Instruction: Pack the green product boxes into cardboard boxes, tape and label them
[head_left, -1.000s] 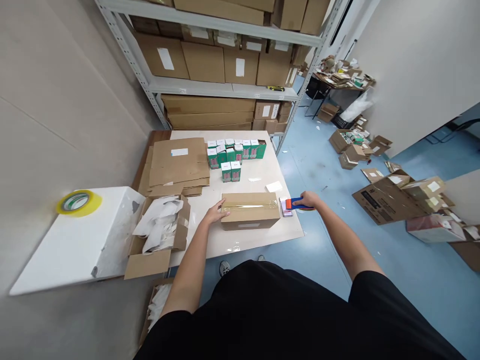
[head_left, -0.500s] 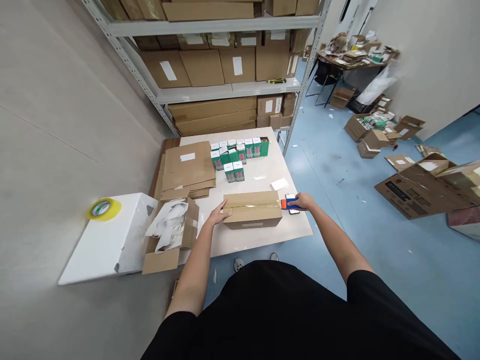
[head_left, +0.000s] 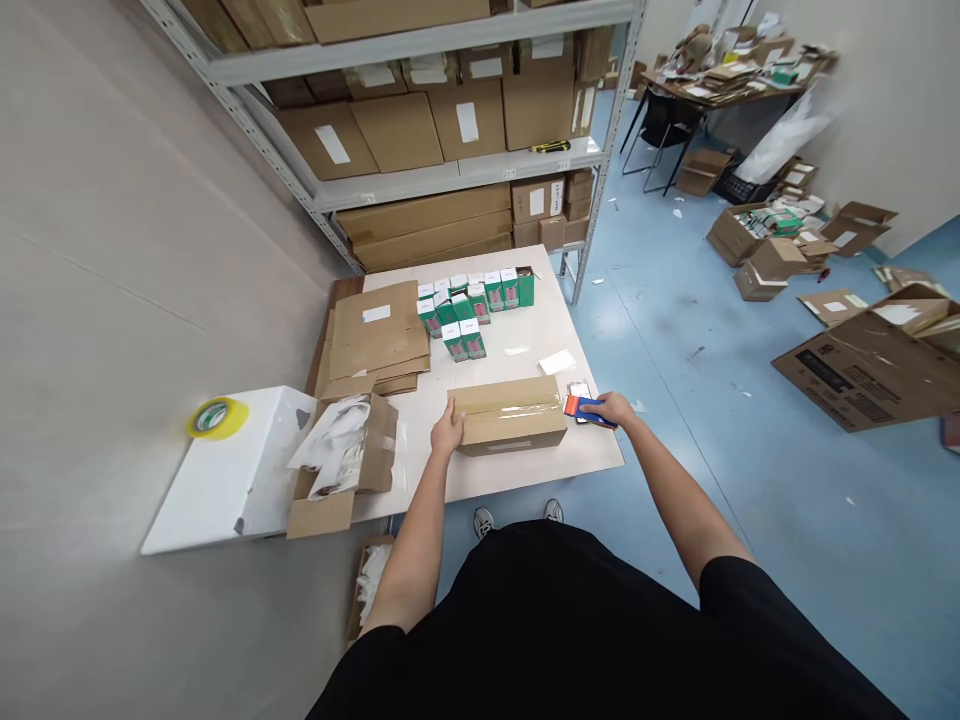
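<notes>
A long closed cardboard box (head_left: 510,418) lies on the table, with shiny clear tape along its top seam. At its left end, my left hand (head_left: 448,430) grips the corner, thumb toward the front face and fingers against the end. My right hand (head_left: 616,410) is closed round a blue and orange tape dispenser (head_left: 589,408), just off the box's right end. A phone (head_left: 578,389) lies partly hidden under the dispenser. Behind the box, a white slip of paper (head_left: 557,362) rests on the table (head_left: 517,480).
Several green-and-white small boxes (head_left: 472,340) stand farther back. Flattened cardboard (head_left: 375,335) is stacked at left, beside an open carton of white paper (head_left: 341,450). A yellow tape roll (head_left: 218,418) sits on a white block (head_left: 217,490). Loaded shelving (head_left: 450,170) stands behind; cartons (head_left: 862,365) litter the floor at right.
The dispenser has tilted and shifted slightly away from the box's right end. My left hand has wrapped more closely round the left end. The camera view has turned a little.
</notes>
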